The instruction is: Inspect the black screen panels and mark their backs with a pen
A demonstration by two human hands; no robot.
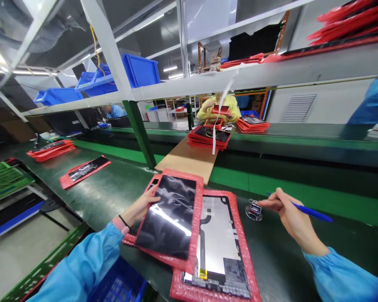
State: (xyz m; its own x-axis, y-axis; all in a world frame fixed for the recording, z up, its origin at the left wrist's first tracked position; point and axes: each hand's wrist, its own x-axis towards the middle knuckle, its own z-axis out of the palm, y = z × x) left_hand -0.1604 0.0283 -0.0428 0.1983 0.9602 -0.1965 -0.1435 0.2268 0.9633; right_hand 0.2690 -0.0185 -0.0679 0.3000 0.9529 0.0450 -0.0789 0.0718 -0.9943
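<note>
My left hand grips the left edge of a glossy black screen panel, its thumb on the panel's face. Red bubble wrap lies behind that panel, and another wrapped piece shows partly beneath. Below and to the right lies a second screen panel, silver back up with a dark ribbon cable, on red bubble wrap. A blue pen is held in my right hand. The fingertips of that hand reach a small clear round object on the bench; its kind I cannot make out.
A brown board bears a stack of red-wrapped panels. Another wrapped panel and a stack lie left. A person in yellow sits opposite. Overhead runs a white shelf with a green post; a blue crate is below.
</note>
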